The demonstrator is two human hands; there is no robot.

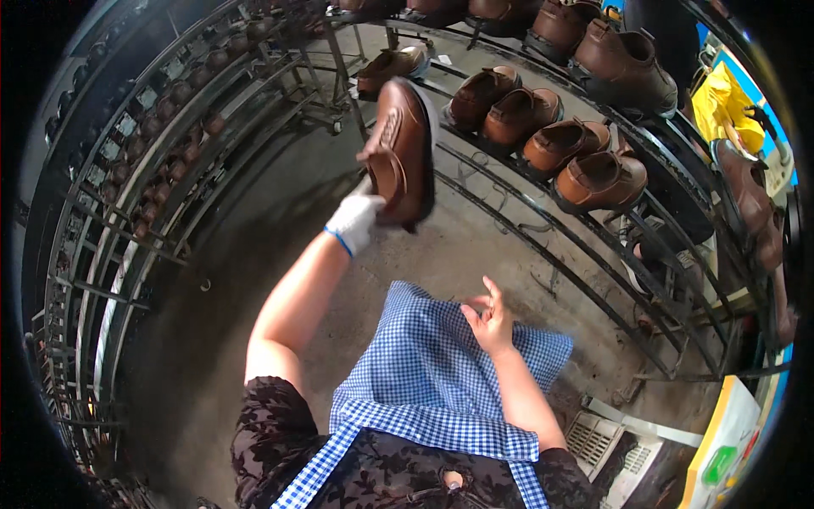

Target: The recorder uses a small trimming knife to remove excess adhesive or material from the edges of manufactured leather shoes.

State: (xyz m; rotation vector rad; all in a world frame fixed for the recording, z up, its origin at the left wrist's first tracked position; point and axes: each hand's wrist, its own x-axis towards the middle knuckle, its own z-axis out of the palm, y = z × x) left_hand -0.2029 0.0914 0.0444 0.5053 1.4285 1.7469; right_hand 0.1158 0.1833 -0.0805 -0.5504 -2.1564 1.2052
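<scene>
My left hand, in a white glove with a blue cuff, is closed on the heel end of a brown lace-up shoe. The shoe is raised in front of me, toe pointing away and its sole edge to the right; some of my fingers are hidden inside or behind it. Bare and apart from everything, my right hand hovers over my blue checked apron with its fingers spread. Several brown shoes stand in a row on the rack beyond the held shoe, to the right.
A black metal rack curves along the right, with more shoes on its upper tier. Other racks full of shoes line the left. At lower right are a pale slotted crate and a yellow-edged board. Yellow cloth hangs at upper right.
</scene>
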